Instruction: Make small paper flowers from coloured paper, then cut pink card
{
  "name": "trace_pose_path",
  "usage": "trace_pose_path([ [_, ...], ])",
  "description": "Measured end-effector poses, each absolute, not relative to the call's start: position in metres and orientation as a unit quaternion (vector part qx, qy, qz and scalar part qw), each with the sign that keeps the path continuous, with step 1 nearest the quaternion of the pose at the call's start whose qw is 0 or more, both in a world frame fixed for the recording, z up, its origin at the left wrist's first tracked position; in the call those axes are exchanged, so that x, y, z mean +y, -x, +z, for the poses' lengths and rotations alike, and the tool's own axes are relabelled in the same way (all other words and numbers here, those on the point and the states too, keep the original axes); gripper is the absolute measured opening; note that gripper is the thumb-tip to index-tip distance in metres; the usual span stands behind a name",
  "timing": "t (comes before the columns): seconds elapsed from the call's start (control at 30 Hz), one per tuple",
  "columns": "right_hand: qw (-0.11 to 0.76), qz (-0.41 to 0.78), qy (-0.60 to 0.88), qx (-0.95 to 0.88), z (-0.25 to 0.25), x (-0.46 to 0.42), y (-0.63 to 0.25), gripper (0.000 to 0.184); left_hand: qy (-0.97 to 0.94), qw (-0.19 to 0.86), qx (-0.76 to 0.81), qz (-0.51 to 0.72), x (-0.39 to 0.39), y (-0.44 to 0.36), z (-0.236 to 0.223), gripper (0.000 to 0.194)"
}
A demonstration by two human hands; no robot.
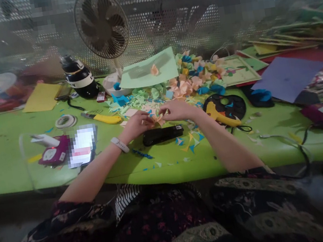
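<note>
My left hand [138, 123], with a pale watch band on its wrist, pinches one side of a small peach paper piece [159, 120]. From the other side, my right hand [178, 109] has its fingertips closed on the same piece. The paper looks folded or cut, but its exact shape is too small to make out. Just below my hands lies a black stapler [163, 135] on the green tabletop [131, 162]. Blue, yellow and white paper scraps [191, 141] are scattered beside it. A heap of peach paper flowers [188, 84] rises behind my hands.
Left lie a yellow-handled cutter [108, 118], tape roll [66, 121], phone [82, 146] and purple device [53, 151]. A fan [102, 24] and black bottle [80, 78] stand behind. Right are a yellow-handled tool [221, 115] on a black disc [236, 103] and purple paper [290, 77].
</note>
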State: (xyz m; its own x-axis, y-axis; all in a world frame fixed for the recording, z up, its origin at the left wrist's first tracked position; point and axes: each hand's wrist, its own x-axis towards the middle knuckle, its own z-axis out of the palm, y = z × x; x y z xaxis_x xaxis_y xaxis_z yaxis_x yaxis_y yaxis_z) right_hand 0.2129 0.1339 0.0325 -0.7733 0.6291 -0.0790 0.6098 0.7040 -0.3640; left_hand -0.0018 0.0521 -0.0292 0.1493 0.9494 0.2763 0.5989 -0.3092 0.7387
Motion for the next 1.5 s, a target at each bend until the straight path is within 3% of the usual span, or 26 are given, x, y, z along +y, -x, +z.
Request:
trace_pose_path([
  [0.13, 0.042, 0.16, 0.326, -0.931, 0.026, 0.13, -0.206, 0.013, -0.687, 0.25, 0.549, 0.405, 0.054, 0.0, -0.031, 0.017],
  [0.3, 0.098, 0.186, 0.342, -0.916, 0.024, 0.135, -0.206, 0.017, -0.679, 0.243, 0.527, 0.45, 0.044, 0.003, -0.021, 0.011],
  [0.53, 0.139, 0.289, 0.329, -0.888, 0.034, 0.132, -0.21, 0.017, -0.671, 0.267, 0.499, 0.479, 0.034, 0.003, -0.014, 0.03],
  [0.73, 0.169, 0.383, 0.293, -0.86, 0.029, 0.13, -0.205, 0.014, -0.623, 0.286, 0.492, 0.537, 0.041, 0.006, -0.023, 0.02],
  [0.97, 0.211, 0.493, 0.282, -0.796, 0.025, 0.128, -0.198, 0.016, -0.563, 0.415, 0.504, 0.506, 0.032, 0.009, -0.01, 0.041],
  [1.23, 0.399, 0.423, 0.349, -0.735, 0.059, 0.148, -0.232, 0.02, -0.509, 0.376, 0.525, 0.569, 0.033, 0.011, -0.001, 0.044],
  [1.5, 0.472, 0.334, 0.366, -0.73, 0.09, 0.149, -0.276, 0.024, -0.495, 0.349, 0.53, 0.593, 0.033, 0.008, 0.0, 0.037],
])
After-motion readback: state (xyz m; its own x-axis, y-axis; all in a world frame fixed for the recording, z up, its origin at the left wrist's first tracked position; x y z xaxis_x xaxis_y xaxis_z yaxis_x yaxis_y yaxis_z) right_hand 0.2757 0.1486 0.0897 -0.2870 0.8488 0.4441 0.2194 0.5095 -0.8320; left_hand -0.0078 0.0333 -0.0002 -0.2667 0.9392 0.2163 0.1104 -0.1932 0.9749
